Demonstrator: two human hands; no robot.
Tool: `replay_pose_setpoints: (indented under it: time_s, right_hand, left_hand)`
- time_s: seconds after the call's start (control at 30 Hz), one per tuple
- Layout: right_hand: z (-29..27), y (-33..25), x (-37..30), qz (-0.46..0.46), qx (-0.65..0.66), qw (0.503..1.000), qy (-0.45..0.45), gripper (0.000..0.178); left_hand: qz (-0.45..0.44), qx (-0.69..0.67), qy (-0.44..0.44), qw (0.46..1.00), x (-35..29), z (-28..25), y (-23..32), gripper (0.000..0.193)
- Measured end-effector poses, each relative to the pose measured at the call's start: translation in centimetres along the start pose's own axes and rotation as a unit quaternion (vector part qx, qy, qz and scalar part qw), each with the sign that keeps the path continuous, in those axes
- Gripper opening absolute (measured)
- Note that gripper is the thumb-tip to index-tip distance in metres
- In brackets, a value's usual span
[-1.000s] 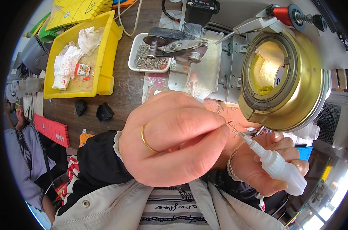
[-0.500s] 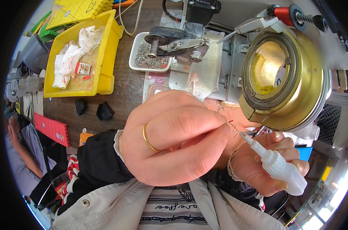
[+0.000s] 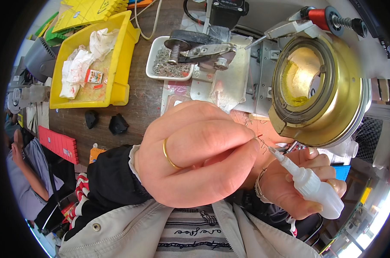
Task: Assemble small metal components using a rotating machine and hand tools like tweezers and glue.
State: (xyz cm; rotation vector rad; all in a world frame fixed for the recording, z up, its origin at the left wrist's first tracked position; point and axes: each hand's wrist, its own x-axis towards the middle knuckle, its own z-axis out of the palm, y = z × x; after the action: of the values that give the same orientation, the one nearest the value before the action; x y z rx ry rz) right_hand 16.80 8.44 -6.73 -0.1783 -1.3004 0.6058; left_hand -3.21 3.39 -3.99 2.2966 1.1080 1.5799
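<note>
Two bare hands show in the head view, both lower than a big gold drum [image 3: 339,99]. The left hand [image 3: 199,159] is below and to the left of the drum, with its thumb and finger pinched tight. A thin red thing [image 3: 260,136] pokes out at their tips, near the drum's lower left side; it is too small to tell what it is. The right hand [image 3: 285,189] is just below the drum and holds a white bottle [image 3: 319,195] between its thumb and fingers. The bottle's pointy nozzle [image 3: 285,162], also below the drum, aims up and left, near the pinched fingertips but apart from them.

A red spool [image 3: 316,17] sits just above the drum. Left of the drum is a metal arm [image 3: 203,51] with knobs, then a white dish [image 3: 151,69] of small metal bits [image 3: 171,64]. Farther left of the drum is a yellow tray [image 3: 121,64] with crumpled white paper [image 3: 74,73] in it
</note>
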Motion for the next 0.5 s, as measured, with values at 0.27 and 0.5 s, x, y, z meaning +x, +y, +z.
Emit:
replay_pose_setpoints:
  time_s: [0.27, 0.5]
  right_hand:
    - [-0.1, 0.5, -0.7, 0.0, 0.037, 0.999, 0.029, 0.043]
    - [0.8, 0.0, 0.9, 0.007, -0.024, 0.998, 0.052, 0.046]
  left_hand:
    - [0.01, 0.014, 0.002, 1.0, 0.3, 0.0, -0.1, 0.036]
    - [0.022, 0.071, 0.04, 0.996, 1.2, 0.8, -0.1, 0.031]
